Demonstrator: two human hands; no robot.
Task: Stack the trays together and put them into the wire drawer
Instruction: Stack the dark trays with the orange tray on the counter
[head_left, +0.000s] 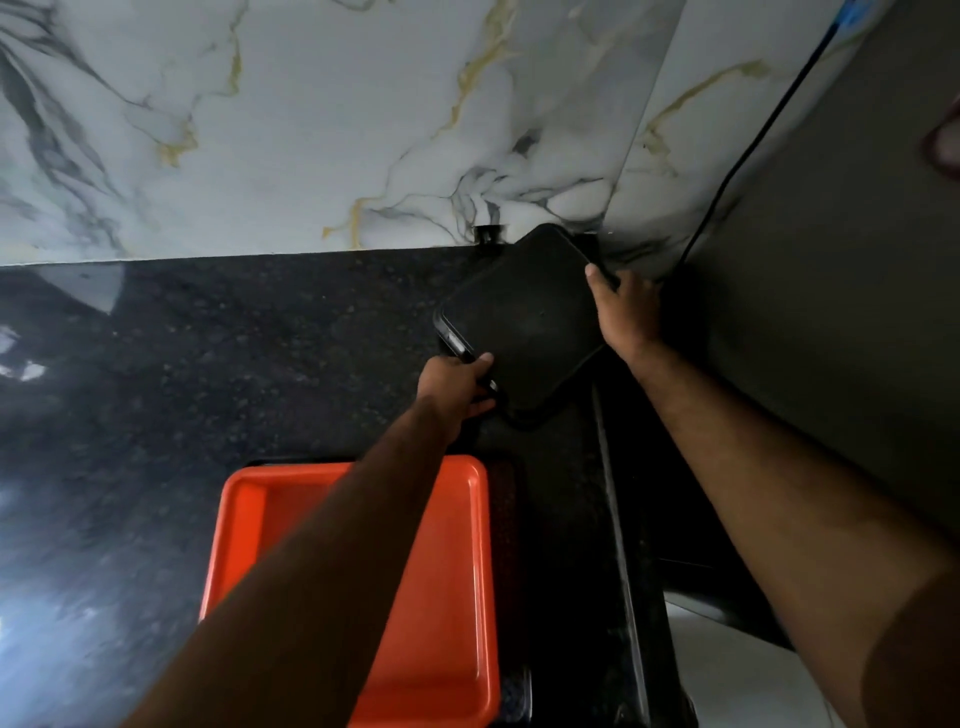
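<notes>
Black speckled countertop (182, 389) below a marbled wall (260, 130). Orange tray (447, 597) lies nearest the viewer. Left hand (454, 387) grips the black tray's (524, 322) near edge; right hand (626, 309) grips its far-right edge, by the corner.

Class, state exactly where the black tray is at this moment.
In the head view, the black tray sits right of centre on the dark counter, near the marble wall, gripped by both hands, beyond the orange tray.

I find no legible text, label, brand, number or sign on any surface in the head view.
</notes>
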